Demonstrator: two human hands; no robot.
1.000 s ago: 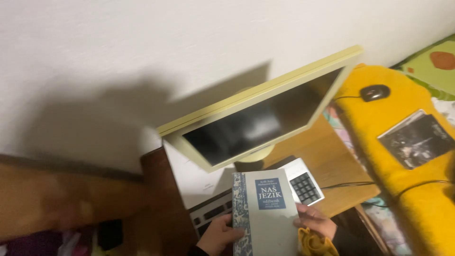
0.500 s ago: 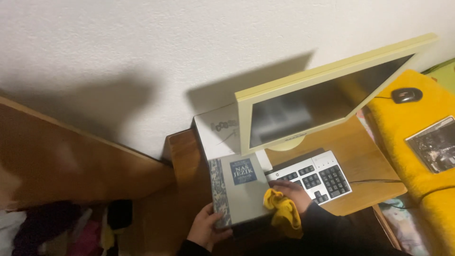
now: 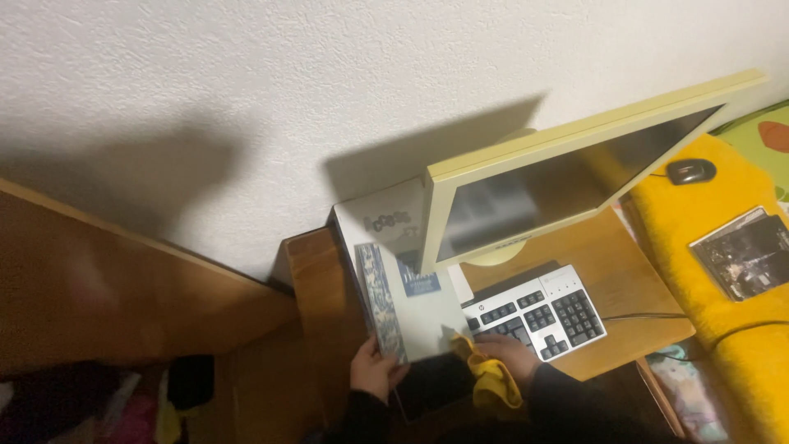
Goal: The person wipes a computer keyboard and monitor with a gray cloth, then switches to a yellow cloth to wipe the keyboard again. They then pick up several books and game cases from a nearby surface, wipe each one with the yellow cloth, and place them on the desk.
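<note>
We had our left hand (image 3: 374,372) clamped on the book (image 3: 411,308) at its patterned spine. Our right hand (image 3: 503,353) pinched the yellow cloth (image 3: 491,378) at the cover's corner. Best bet was probably keeping the book steady and wiping lightly.

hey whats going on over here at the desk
A person holds a grey hardcover book with a blue patterned spine over the left end of a wooden desk. The left hand has a grip on the book's lower edge, and the right hand clutches a crumpled yellow cloth at its lower right corner. A white keyboard with dark keys and a cream-framed monitor sit just to the right.
</note>
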